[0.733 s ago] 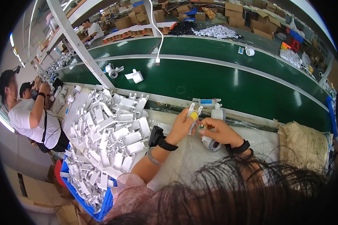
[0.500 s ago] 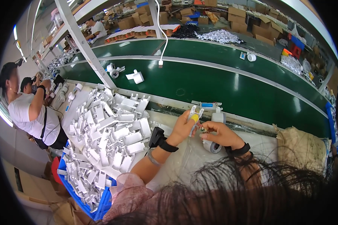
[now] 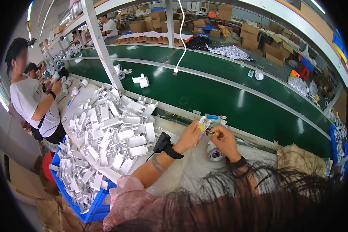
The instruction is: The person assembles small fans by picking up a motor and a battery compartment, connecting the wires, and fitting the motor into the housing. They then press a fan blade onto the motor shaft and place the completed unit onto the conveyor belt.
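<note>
My left hand [image 3: 190, 136] is closed round a white plastic bracket [image 3: 203, 123] with a yellow patch on it, holding it tilted above the bench. Close against its right side, my right hand [image 3: 225, 142] pinches a small part [image 3: 216, 134] that looks like a little circuit board with yellowish and dark bits; my fingers cover most of it. Below my right hand a white cylindrical housing [image 3: 215, 152] lies with its dark round end showing. Just beyond my hands rests a white holder with a blue cylinder [image 3: 215, 117] in it.
White plastic brackets [image 3: 120, 133] lie heaped at my left, spilling into a blue bin [image 3: 98, 210]. A green conveyor belt [image 3: 220, 96] runs beyond the bench, carrying a white housing [image 3: 143, 81]. A beige sack [image 3: 303, 160] sits at right. Another person [image 3: 31, 92] works at far left.
My right hand has brought the small part up against the bracket in my left hand. The whole view has shifted slightly, and the person at left has lowered an arm.
</note>
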{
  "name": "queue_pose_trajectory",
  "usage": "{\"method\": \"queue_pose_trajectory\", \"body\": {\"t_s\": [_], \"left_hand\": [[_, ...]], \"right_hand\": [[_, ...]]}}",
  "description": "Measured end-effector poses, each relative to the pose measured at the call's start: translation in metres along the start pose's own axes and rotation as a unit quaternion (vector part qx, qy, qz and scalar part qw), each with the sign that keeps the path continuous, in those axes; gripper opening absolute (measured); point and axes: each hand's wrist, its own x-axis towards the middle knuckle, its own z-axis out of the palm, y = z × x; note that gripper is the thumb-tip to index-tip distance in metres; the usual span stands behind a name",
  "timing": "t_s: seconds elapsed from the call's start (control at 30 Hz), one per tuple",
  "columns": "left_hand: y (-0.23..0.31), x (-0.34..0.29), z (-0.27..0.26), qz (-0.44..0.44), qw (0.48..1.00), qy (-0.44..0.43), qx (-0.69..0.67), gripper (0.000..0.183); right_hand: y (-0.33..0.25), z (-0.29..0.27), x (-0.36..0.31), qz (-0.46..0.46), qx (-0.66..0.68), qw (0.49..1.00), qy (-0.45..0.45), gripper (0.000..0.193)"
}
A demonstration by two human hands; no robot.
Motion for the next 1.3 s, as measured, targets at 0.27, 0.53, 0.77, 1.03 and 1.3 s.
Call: {"method": "queue_pose_trajectory", "body": {"t_s": [0.27,0.53,0.77,1.03,1.3], "left_hand": [[0.004,-0.003,0.002,0.002,0.999,-0.017,-0.027,0.025],[0.006,-0.004,0.006,-0.025,0.995,-0.043,-0.081,0.029],[-0.006,0.000,0.003,-0.040,0.986,-0.032,-0.157,0.025],[0.001,-0.002,0.004,-0.074,0.983,-0.029,-0.167,0.026],[-0.001,-0.002,0.004,-0.025,0.994,-0.027,-0.102,0.028]], "right_hand": [[-0.014,0.006,0.001,-0.145,-0.047,0.983,0.102,0.015],[-0.027,0.009,0.000,-0.172,-0.041,0.974,0.144,0.018],[-0.021,0.009,-0.002,-0.147,-0.059,0.980,0.122,0.017],[-0.019,0.012,-0.006,-0.200,-0.151,0.962,0.112,0.011],[-0.016,0.019,-0.011,-0.154,-0.128,0.975,0.097,0.016]]}}
